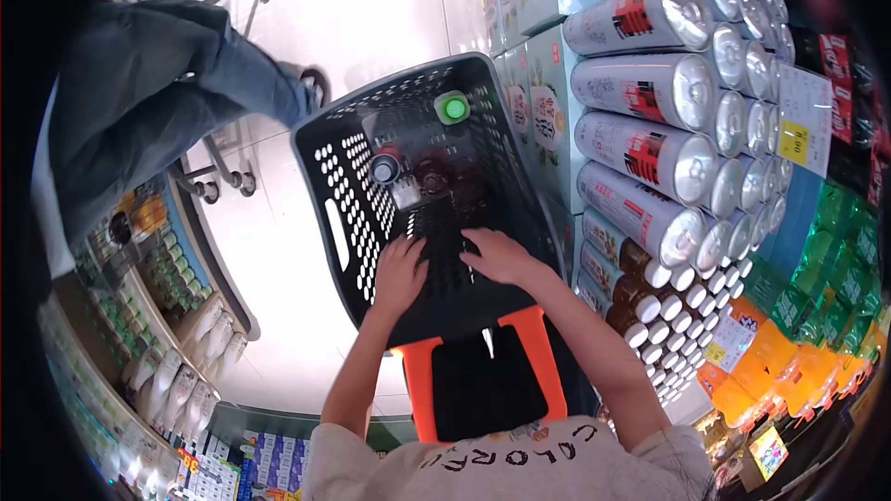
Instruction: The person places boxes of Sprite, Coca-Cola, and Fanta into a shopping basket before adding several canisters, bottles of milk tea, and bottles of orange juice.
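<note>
Both bare hands reach into a black perforated shopping basket (436, 320) with an orange handle (422, 390). My left hand (401, 271) is open, fingers pointing forward over the basket's near inner side. A short way to its right, my right hand (499, 256) is open too, with its fingers apart and nothing between them. Farther in lie a bottle with a green cap (453, 109) in the far right corner and a red container with a pale round top (385, 167) on the left. Dark round-looking items (434, 174) sit in the shadowed middle.
Stacked silver cans (640, 93) and cartons (548, 97) rise close along the basket's right side. Green bottles (835, 269) and orange bottles (770, 371) stand farther right. A person in jeans (176, 83) is at the left beside a wheeled metal cart (223, 167). Shelves (176, 334) curve round the lower left.
</note>
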Action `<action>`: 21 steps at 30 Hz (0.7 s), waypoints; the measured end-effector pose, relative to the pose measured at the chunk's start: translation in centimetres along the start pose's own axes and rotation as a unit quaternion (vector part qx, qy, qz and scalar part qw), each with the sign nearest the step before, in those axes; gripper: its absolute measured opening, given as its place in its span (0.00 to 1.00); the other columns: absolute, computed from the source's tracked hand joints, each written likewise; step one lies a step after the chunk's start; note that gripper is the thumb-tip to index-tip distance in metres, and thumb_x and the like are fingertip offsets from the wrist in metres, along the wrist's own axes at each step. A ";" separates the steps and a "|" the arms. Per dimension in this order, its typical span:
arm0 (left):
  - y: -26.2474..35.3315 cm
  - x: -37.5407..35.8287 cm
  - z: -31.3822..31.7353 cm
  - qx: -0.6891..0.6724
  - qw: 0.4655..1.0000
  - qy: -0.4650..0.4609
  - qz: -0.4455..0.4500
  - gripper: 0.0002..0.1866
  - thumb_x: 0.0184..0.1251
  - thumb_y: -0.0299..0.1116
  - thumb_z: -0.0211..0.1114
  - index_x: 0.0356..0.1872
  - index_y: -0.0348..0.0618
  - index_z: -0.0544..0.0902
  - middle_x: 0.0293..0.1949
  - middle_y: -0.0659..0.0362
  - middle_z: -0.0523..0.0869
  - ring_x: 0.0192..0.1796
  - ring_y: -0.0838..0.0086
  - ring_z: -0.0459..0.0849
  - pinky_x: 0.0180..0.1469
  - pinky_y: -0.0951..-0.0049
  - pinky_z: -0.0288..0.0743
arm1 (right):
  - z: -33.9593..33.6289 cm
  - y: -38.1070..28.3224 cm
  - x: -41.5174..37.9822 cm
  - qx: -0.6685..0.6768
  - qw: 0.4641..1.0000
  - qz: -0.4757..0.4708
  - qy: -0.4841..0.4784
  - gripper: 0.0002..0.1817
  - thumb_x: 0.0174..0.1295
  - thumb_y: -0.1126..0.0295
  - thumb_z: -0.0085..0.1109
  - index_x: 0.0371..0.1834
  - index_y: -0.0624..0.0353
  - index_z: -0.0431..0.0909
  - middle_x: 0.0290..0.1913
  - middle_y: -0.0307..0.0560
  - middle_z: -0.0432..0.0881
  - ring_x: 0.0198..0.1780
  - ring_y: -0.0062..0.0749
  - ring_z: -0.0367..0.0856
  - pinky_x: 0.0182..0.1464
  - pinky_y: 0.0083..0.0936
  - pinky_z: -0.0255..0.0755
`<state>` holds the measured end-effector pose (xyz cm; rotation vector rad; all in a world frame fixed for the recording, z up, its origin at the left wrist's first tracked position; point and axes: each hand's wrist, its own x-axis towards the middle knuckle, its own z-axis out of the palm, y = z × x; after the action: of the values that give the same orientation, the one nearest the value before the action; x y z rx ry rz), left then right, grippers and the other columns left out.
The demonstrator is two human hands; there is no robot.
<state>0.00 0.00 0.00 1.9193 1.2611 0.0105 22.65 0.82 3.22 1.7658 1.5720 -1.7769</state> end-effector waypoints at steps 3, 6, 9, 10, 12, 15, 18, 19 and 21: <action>2.9 -11.2 -2.9 -0.063 0.969 0.151 -0.187 0.24 0.55 0.31 0.62 0.54 0.37 0.71 0.52 0.48 0.74 0.56 0.57 0.71 0.58 0.61 0.63 | -1.0 -3.8 -10.7 -0.068 0.993 -0.083 0.047 0.29 0.59 0.53 0.50 0.59 0.59 0.65 0.55 0.54 0.71 0.55 0.49 0.70 0.58 0.39 0.63; 6.4 -21.7 -2.7 -0.309 0.808 0.082 -0.495 0.25 0.59 0.35 0.59 0.56 0.33 0.69 0.50 0.50 0.76 0.55 0.65 0.72 0.57 0.66 0.64 | 1.5 -4.7 -19.1 -0.139 0.985 -0.103 -0.013 0.26 0.60 0.50 0.50 0.54 0.57 0.72 0.51 0.52 0.75 0.55 0.47 0.71 0.59 0.38 0.62; 12.1 -22.5 -4.9 -0.534 0.682 0.056 -0.496 0.25 0.62 0.39 0.54 0.56 0.32 0.71 0.51 0.52 0.77 0.53 0.70 0.75 0.55 0.71 0.67 | 4.4 -4.4 -22.4 -0.031 0.981 -0.185 -0.049 0.23 0.59 0.48 0.50 0.45 0.54 0.78 0.40 0.47 0.80 0.48 0.40 0.75 0.60 0.39 0.60; 12.6 -21.5 -5.8 -0.522 0.693 0.050 -0.494 0.25 0.62 0.40 0.54 0.55 0.31 0.71 0.50 0.52 0.78 0.51 0.70 0.77 0.53 0.72 0.68 | 4.7 -4.5 -22.6 -0.068 0.979 -0.184 -0.060 0.23 0.59 0.47 0.50 0.42 0.55 0.78 0.35 0.46 0.80 0.43 0.39 0.77 0.58 0.40 0.61; 11.7 -21.2 -5.6 -0.501 0.705 0.065 -0.498 0.25 0.62 0.40 0.55 0.55 0.31 0.72 0.46 0.53 0.80 0.46 0.71 0.79 0.49 0.75 0.72 | 3.4 -5.6 -22.8 -0.101 0.975 -0.185 -0.069 0.23 0.57 0.45 0.50 0.36 0.55 0.78 0.29 0.45 0.80 0.36 0.38 0.79 0.53 0.41 0.65; 11.1 -20.9 -5.6 -0.593 0.680 0.102 -0.418 0.23 0.61 0.39 0.55 0.52 0.31 0.73 0.40 0.53 0.81 0.39 0.71 0.80 0.44 0.73 0.74 | 1.3 -7.6 -23.4 -0.114 0.974 -0.188 -0.056 0.26 0.54 0.40 0.51 0.30 0.56 0.78 0.25 0.44 0.79 0.31 0.38 0.79 0.44 0.38 0.69; 12.8 -18.9 -8.7 -0.550 0.679 0.036 -0.484 0.20 0.62 0.38 0.55 0.49 0.32 0.73 0.34 0.53 0.80 0.29 0.73 0.79 0.36 0.73 0.75 | 2.5 -8.5 -23.5 -0.158 0.971 -0.179 -0.021 0.31 0.49 0.35 0.51 0.26 0.56 0.77 0.24 0.45 0.78 0.31 0.41 0.80 0.32 0.35 0.71; 12.7 -18.6 -8.9 -0.568 0.670 0.036 -0.478 0.19 0.61 0.37 0.55 0.48 0.32 0.73 0.32 0.54 0.79 0.27 0.73 0.78 0.34 0.73 0.75 | 2.5 -8.6 -23.3 -0.175 0.966 -0.187 -0.017 0.31 0.49 0.35 0.51 0.26 0.56 0.77 0.23 0.45 0.78 0.30 0.41 0.80 0.31 0.35 0.71; 11.7 -18.1 -8.9 -0.600 0.655 0.030 -0.459 0.17 0.60 0.34 0.56 0.47 0.33 0.73 0.30 0.54 0.78 0.23 0.74 0.76 0.30 0.74 0.74 | 2.1 -9.0 -23.2 -0.208 0.958 -0.197 -0.001 0.31 0.49 0.35 0.51 0.25 0.56 0.77 0.22 0.45 0.78 0.27 0.41 0.80 0.29 0.34 0.71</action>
<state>-3.87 -10.28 20.61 0.0521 1.5241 0.3055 21.14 -8.98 26.08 1.3214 2.2195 -1.4292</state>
